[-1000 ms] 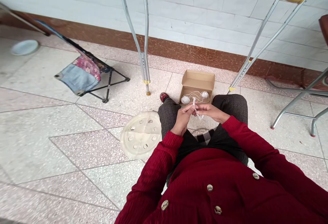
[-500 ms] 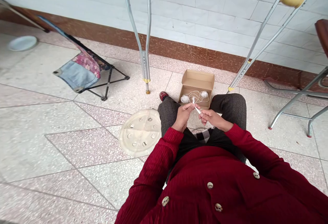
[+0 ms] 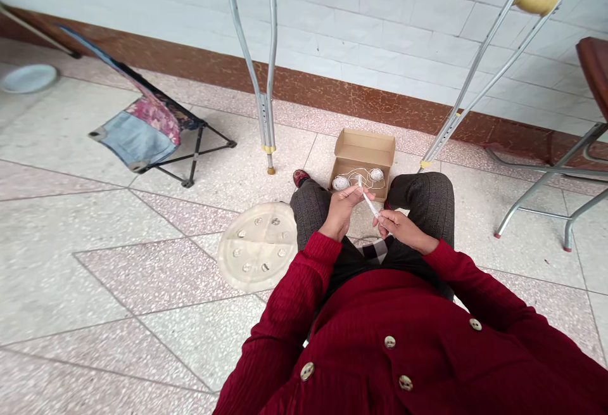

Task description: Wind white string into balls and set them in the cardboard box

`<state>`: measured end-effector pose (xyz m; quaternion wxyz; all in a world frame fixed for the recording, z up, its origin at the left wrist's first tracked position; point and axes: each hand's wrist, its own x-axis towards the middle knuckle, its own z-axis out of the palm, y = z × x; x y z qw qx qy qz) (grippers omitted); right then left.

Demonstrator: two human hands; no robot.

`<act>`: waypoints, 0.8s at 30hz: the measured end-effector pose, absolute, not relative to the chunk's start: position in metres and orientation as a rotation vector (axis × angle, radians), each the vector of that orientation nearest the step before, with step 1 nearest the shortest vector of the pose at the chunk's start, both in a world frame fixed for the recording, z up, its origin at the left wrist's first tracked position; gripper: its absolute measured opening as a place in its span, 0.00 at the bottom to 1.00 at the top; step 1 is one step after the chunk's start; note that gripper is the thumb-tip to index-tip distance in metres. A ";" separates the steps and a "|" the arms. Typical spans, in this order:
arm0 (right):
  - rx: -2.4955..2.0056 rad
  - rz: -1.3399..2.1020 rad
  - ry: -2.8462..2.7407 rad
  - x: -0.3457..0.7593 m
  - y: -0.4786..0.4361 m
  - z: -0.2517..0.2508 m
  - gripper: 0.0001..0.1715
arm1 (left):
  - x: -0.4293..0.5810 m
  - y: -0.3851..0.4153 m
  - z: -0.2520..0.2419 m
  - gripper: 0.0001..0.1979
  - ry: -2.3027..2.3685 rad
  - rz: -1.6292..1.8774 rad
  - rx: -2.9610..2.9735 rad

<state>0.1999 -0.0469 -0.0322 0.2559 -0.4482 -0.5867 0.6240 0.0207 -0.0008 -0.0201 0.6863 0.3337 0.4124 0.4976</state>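
Observation:
A narrow white strip (image 3: 370,202) runs between my two hands above my lap. My left hand (image 3: 345,207) pinches its upper part, and a white tip sticks out past the fingers. The lower end is gripped by my right hand (image 3: 396,225). Just beyond the hands, an open cardboard box (image 3: 365,143) sits on the floor with a ball of white yarn (image 3: 341,183) at its left and another white ball (image 3: 376,175) at its right. Loose white strands lie between the balls. What the strip is made of is too small to tell.
A round beige mat or lid (image 3: 256,247) lies left of my legs. Two crutches (image 3: 266,117) (image 3: 449,131) lean at the wall. A folding stool (image 3: 142,133) stands left, a metal-legged chair (image 3: 546,180) right, and a pale basin (image 3: 31,78) far left.
My right hand has moved slightly down and right, away from my left hand, and more of the white strip shows between them. The whole view has shifted a little.

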 end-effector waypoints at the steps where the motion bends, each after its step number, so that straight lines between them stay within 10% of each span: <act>1: -1.226 1.675 -1.612 0.201 -0.047 -0.035 0.23 | 0.022 0.000 -0.017 0.13 0.901 1.113 0.751; 15: -1.559 0.952 -1.648 0.243 -0.022 -0.023 0.20 | 0.015 0.010 -0.010 0.14 1.097 1.113 1.163; 24: -1.326 1.572 -1.462 0.183 -0.009 -0.014 0.25 | 0.023 0.009 -0.008 0.14 1.098 1.138 1.172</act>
